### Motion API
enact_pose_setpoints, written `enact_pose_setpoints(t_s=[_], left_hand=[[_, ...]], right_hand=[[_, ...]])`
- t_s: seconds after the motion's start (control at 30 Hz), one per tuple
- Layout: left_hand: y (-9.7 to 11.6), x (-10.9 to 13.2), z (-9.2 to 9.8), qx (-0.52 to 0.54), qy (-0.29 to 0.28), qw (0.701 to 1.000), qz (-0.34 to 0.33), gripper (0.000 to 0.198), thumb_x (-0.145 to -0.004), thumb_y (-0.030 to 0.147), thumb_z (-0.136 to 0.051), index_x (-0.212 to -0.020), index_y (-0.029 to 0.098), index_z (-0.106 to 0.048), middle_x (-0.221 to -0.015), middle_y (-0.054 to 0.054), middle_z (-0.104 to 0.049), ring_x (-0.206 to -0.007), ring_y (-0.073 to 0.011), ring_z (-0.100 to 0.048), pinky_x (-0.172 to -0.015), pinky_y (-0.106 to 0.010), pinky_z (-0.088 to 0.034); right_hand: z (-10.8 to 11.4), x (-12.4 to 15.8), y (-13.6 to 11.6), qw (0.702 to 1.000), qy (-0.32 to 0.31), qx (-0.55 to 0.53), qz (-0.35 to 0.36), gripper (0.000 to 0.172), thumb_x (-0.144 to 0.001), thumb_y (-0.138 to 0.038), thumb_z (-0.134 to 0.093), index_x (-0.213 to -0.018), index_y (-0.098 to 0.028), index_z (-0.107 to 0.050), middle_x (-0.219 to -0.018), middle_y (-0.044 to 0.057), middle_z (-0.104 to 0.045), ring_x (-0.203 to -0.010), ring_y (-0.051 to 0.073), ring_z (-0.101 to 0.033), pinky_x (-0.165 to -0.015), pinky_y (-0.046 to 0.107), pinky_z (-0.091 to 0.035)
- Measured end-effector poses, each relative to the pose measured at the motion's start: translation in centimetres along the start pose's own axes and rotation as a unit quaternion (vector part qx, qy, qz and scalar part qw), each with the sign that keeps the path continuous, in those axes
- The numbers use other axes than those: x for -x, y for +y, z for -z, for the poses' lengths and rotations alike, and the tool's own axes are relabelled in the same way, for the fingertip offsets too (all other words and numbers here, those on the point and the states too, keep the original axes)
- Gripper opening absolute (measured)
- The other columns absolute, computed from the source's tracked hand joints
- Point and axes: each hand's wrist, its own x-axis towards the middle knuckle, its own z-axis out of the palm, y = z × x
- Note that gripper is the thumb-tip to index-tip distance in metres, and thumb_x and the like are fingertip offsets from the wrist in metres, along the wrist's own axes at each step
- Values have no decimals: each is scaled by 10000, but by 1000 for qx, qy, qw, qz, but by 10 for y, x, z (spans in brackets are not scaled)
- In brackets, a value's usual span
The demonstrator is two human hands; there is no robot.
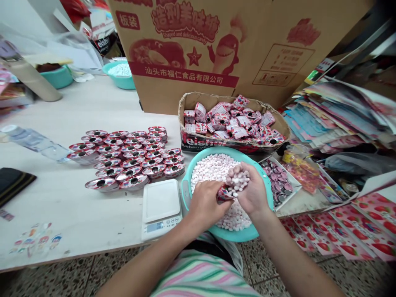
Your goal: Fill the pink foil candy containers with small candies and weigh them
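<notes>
We are working over a teal bowl (216, 151) at the near edge of the table (68, 214), and it is brimming with pale pink and white candies (207, 175). Our left hand (206, 203) is gripping a small red-and-pink packet (224, 194), with its fingers (201, 198) clenched around it just above the candies. Our right hand (252, 187) is cupping a small heap of the candies right beside the packet's top, with its fingers (244, 168) curled around them. Both hands are hanging over the bowl.

Just left of the bowl, a digital scale (161, 206) is sitting with nothing on it. Farther left, rows of round red-and-silver tins (123, 159) are lying close together. Behind the bowl, a cardboard tray (188, 101) is leaning against a large printed carton (185, 53) near the far edge and is holding a loose pile of pink packets (229, 121). Right of the bowl, a white tray (297, 185) is holding purple-and-silver discs (278, 181). Toward the far left corner, a second teal bowl (119, 83) is holding white candies, and a third (57, 80) is holding something dark.
</notes>
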Motion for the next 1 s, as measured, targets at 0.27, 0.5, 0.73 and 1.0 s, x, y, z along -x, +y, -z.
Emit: enact_pose_setpoints(t_s=[0.27, 0.5, 0.73, 1.0], left_hand=[[-2, -1, -2, 24, 1, 1000, 16, 309, -701, 252, -708, -1002, 224, -643, -941, -19, -693, -911, -228, -607, -791, -329, -419], [0, -1, -1, 39, 2, 999, 20, 245, -710, 254, -707, -943, 224, -637, -906, -7, -687, -885, -213, -602, -755, -303, -407], [1, -2, 1, 32, 1, 999, 12, 189, -717, 266, -709, -881, 215, -630, -882, -19, -686, -875, -217, -603, -734, -301, -399], [0, 0, 1, 76, 31, 996, 19, 253, -678, 259, -763, -902, 228, -647, -914, -9, -690, -899, -217, -611, -784, -320, -432]], right_hand=[[-2, 1, 0, 1000, -14, 23, 4, 299, -722, -372, -636, -508, -193, -531, -543, -15, -522, -541, 119, -529, -543, 244, -460], [-3, 2, -1, 998, -27, 55, 13, 312, -730, -391, -614, -499, -190, -557, -553, -1, -565, -526, 113, -527, -535, 245, -434], [-4, 4, 1, 996, -33, 70, 39, 314, -755, -398, -599, -527, -183, -588, -515, -9, -553, -504, 108, -515, -518, 238, -409], [-11, 13, 2, 989, -46, 130, 63, 375, -795, -462, -578, -541, -186, -592, -460, 3, -530, -492, 132, -534, -499, 248, -400]])
